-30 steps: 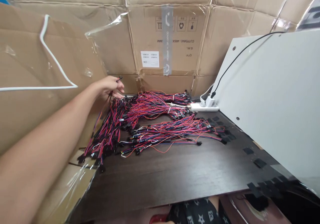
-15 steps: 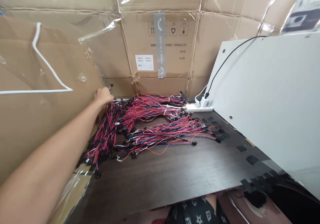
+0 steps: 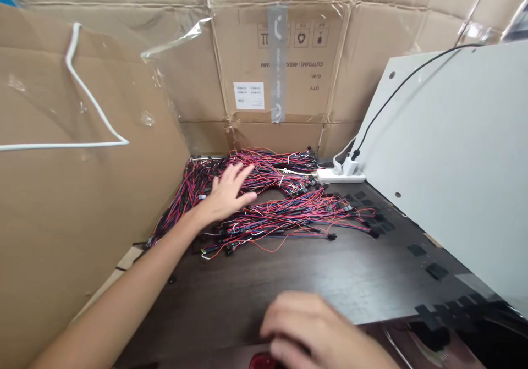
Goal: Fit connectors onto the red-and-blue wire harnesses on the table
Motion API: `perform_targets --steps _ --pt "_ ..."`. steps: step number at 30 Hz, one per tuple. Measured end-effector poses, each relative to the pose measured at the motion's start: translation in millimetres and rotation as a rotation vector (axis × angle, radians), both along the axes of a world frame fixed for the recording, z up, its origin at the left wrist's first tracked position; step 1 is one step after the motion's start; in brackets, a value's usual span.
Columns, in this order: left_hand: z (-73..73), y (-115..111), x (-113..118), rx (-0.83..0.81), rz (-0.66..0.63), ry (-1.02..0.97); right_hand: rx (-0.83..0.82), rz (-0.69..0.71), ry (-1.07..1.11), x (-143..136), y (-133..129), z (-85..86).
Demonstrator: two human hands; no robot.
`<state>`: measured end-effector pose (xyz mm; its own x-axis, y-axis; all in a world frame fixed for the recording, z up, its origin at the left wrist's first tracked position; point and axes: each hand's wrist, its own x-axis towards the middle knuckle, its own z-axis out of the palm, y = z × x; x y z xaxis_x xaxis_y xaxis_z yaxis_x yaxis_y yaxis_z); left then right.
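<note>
My left hand [image 3: 229, 190] reaches over the heap of wires, fingers spread and nothing in its grasp. Under and behind it lies a bundle of red and dark cable harnesses [image 3: 264, 179] with small black connectors; whether the fingertips touch it I cannot tell. A second bundle of wires [image 3: 289, 218] is laid out closer to me. More wires [image 3: 177, 204] run along the left side, partly covered by my forearm. My right hand [image 3: 307, 328], slightly blurred, hovers at the table's front edge, fingers loosely bent and apart from the thumb, with nothing visible in it.
Cardboard walls [image 3: 198, 77] stand at the back and left. A white power strip [image 3: 340, 176] with plugs sits at the back right, beside a white panel [image 3: 449, 160]. Black pads [image 3: 437, 271] are stuck along the dark table's [image 3: 231, 292] right side. A red object [image 3: 263, 361] shows below.
My left hand has moved right from the left wall to above the wires, its fingers now spread. My right hand has come into view at the bottom. The view has shifted slightly.
</note>
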<state>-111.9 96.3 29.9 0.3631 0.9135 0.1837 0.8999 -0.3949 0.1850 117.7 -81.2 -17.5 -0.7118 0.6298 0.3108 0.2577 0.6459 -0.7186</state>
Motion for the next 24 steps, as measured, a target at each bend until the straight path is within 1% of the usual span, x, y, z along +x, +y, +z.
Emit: perform_targets --steps 1,2,4,5,6,7,9,10,12,15,19,21,24 --pt "-2.6 -9.6 4.7 -0.064 -0.077 -0.006 0.077 -0.091 -0.004 2.0 14.5 14.5" --pt "-5.0 -17.5 7.9 -0.125 -0.137 0.005 0.145 -0.116 -0.036 2.6 30.9 28.7" --pt "-9.5 -27.3 9.7 -0.167 -0.197 0.024 0.260 -0.124 -0.073 -1.8 67.9 52.0" --pt "-11.7 -29.2 8.6 -0.165 -0.210 0.026 0.300 -0.150 -0.086 -6.4 87.0 59.3" --pt "-13.9 -29.6 6.5 -0.152 -0.220 0.018 0.319 -0.182 -0.109 -12.0 105.1 63.3" --pt "-16.2 -28.9 3.8 -0.138 -0.230 0.001 0.309 -0.216 -0.178 -17.9 121.4 63.8" --pt "-20.6 -25.6 -2.4 -0.113 -0.252 -0.051 0.274 -0.245 -0.367 -28.1 145.5 56.7" --pt "-22.7 -23.7 -5.4 -0.103 -0.261 -0.076 0.279 -0.259 -0.401 -31.6 152.9 50.3" --pt "-26.7 -20.5 -9.7 -0.082 -0.271 -0.120 0.296 -0.284 -0.424 -35.0 159.7 35.9" --pt "-31.6 -18.4 -11.2 -0.024 -0.266 -0.193 0.297 -0.320 -0.399 -33.7 159.6 18.9" --pt "-33.3 -19.9 -6.6 0.110 -0.232 -0.254 0.269 -0.350 -0.350 -30.7 160.3 10.3" --pt "-31.6 -22.3 -3.3 0.174 -0.201 -0.294 0.245 -0.362 -0.262 -30.0 163.0 8.0" --pt "-27.8 -27.5 2.2 0.251 -0.127 -0.406 0.192 -0.393 -0.060 -28.6 167.9 3.9"
